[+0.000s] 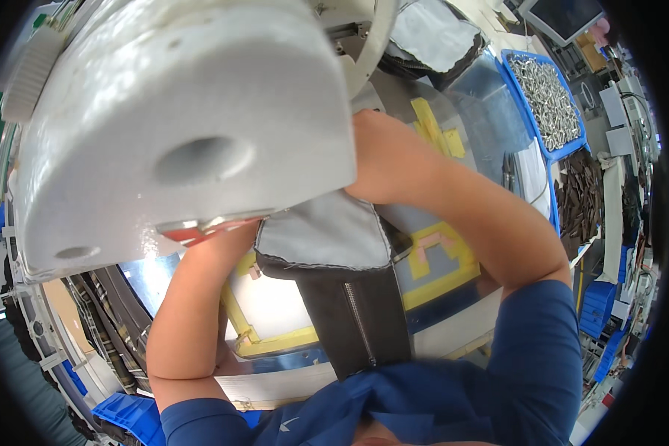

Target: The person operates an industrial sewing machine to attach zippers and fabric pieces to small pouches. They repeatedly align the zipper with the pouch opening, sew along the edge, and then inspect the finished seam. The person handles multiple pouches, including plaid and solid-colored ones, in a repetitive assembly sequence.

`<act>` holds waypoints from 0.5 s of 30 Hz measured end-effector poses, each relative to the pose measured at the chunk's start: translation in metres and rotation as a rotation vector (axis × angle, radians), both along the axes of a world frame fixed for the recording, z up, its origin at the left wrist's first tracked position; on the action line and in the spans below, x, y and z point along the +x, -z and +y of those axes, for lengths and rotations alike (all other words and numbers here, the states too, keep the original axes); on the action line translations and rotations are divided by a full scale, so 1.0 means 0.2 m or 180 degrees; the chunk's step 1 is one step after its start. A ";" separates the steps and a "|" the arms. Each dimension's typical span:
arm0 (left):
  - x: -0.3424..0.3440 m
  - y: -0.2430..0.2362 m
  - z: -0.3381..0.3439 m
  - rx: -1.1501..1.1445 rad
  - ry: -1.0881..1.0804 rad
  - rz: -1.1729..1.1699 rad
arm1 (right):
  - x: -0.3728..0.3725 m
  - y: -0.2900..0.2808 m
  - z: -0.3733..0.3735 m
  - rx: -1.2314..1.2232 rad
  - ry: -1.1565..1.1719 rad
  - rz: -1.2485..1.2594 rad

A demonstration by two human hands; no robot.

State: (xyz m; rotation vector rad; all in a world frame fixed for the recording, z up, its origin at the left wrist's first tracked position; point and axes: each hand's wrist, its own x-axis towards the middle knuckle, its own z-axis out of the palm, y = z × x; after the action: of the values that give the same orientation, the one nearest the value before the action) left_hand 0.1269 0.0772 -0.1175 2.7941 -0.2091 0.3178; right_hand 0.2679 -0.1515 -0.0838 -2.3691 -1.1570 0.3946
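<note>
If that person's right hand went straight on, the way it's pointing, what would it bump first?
Probably the white machine body: in this view the right hand points leftward at it. The fingertips are hidden behind its edge, so the hand might pass behind instead.

Below the right hand [385,160], I read: grey panel [323,236], dark fabric [318,312]. Left: white machine [275,111], plaid cloth [102,321]. Right: blue tray [565,154].

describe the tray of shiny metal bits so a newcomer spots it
Find the big white machine at upper left. Past its right side and the right hand sits a blue tray. Silvery metal pieces fill it, unlike the dark strips just below.
</note>
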 end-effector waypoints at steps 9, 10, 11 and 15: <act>-0.19 -0.36 -0.10 0.0432 -0.0485 0.1116 | 0.04 0.11 -0.05 0.0815 -0.0120 -0.0034; -0.19 -0.51 -0.16 0.0712 -0.0465 0.1502 | 0.04 0.10 -0.08 0.0802 -0.0069 0.0012; -0.22 -0.58 -0.20 0.0544 -0.0216 0.1230 | 0.04 0.08 -0.11 0.0793 -0.0015 0.0055; -0.26 -0.61 -0.23 -0.0169 0.0780 0.0607 | 0.03 0.03 -0.07 0.0757 -0.0098 -0.0076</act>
State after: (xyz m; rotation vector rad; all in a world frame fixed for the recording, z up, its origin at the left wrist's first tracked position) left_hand 0.0758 0.0318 0.0035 2.6864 -0.4839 -0.0019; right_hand 0.2731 -0.1662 -0.0904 -2.1580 -1.1821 0.2253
